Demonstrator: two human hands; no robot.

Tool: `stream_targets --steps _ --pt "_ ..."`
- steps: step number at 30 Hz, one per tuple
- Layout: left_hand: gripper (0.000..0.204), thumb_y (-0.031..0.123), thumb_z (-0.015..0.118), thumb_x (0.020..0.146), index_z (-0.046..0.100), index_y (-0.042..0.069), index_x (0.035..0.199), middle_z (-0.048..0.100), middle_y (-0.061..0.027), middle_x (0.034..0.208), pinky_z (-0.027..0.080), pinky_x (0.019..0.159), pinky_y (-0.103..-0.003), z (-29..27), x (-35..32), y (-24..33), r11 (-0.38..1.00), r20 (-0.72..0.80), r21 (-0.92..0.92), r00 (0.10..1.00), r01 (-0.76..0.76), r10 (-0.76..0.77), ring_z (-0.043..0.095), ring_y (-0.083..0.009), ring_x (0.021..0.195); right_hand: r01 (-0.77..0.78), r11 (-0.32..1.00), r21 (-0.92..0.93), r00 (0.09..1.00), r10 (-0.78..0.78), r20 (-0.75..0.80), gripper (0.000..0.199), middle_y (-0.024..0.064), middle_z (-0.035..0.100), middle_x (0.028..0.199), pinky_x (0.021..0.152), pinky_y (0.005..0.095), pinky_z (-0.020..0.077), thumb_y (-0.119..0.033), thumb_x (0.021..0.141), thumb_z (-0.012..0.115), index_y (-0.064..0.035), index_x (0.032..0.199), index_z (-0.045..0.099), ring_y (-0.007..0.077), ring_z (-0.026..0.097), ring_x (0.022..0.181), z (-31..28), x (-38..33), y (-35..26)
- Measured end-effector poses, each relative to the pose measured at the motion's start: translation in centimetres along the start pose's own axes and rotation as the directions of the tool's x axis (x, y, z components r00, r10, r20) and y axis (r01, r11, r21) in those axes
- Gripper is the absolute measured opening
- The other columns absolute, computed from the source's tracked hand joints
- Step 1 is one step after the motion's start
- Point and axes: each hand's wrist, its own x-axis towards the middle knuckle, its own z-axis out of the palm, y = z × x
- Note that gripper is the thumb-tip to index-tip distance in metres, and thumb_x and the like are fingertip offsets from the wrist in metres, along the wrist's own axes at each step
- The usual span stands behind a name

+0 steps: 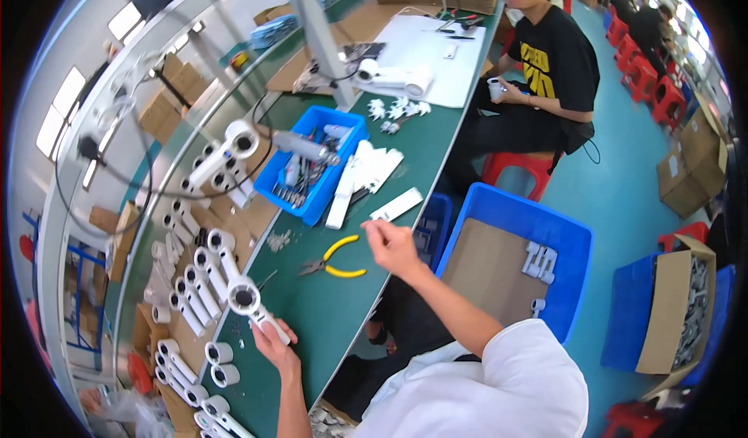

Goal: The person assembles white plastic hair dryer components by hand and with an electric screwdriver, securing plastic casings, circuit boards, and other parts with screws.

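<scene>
My left hand is closed round the handle of a white handheld device with a round, dark-centred head, held above the green bench. Over the bench's near edge is my right hand, its fingers curled together; whatever they may pinch is too small to make out. Just beyond it lies a white oblong cover. Between my hands, cutting pliers with yellow handles rest on the green mat, jaws toward the left. A thin dark tool lies close to the device's head.
A blue bin of grey parts stands on the bench beside white covers. Rows of similar white devices line the left. To my right, a large blue tub holds several white pieces. A co-worker sits farther along.
</scene>
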Motion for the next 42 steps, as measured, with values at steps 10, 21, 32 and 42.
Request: stream_targets --steps 10,21,32,42 --pt "0.031 0.033 0.062 0.090 0.057 0.003 0.098 0.062 -0.0101 0.076 0.048 0.059 -0.036 0.0 1.2 -0.2 0.986 -0.030 0.109 0.992 0.123 -0.120 0.059 -0.0171 0.065 0.358 0.818 -0.450 0.931 -0.352 0.102 0.026 0.0168 0.069 0.092 0.070 0.0330 0.0509 -0.009 0.093 0.049 -0.0036 0.107 0.070 0.0221 0.064 0.075 -1.5 1.0 4.5" --pt "0.035 0.025 0.066 0.082 0.050 -0.005 0.090 0.062 -0.0212 0.068 0.049 0.056 -0.046 -1.7 0.4 -2.3 0.979 -0.169 0.116 0.968 -0.169 0.187 0.063 -0.0397 0.064 0.157 0.896 -0.415 0.985 -0.111 0.134 0.033 0.0068 0.067 0.076 0.055 0.0323 0.0422 -0.029 0.091 0.050 -0.0069 0.094 0.075 0.0190 0.054 0.062 1.2 2.8 3.2" --pt "0.039 0.033 0.070 0.078 0.056 -0.002 0.090 0.064 -0.0227 0.078 0.051 0.066 -0.047 0.6 1.1 -3.5 0.985 -0.393 0.040 0.904 -0.168 0.170 0.065 -0.0400 0.076 0.229 0.815 -0.532 0.969 -0.140 0.203 0.036 0.0122 0.072 0.093 0.066 0.0378 0.0509 -0.029 0.089 0.047 -0.0066 0.094 0.075 0.0267 0.066 0.076 -0.1 2.9 3.2" --pt "0.040 0.043 0.064 0.088 0.061 0.004 0.083 0.056 -0.0022 0.059 0.042 0.044 -0.030 -2.9 0.4 -1.4 0.994 -0.245 0.022 0.964 0.109 -0.100 0.053 -0.0115 0.048 0.234 0.777 -0.585 0.965 -0.111 0.239 0.026 0.0169 0.068 0.084 0.074 0.0363 0.0495 -0.022 0.091 0.051 -0.0049 0.092 0.070 0.0285 0.065 0.078 3.7 -0.3 1.4"
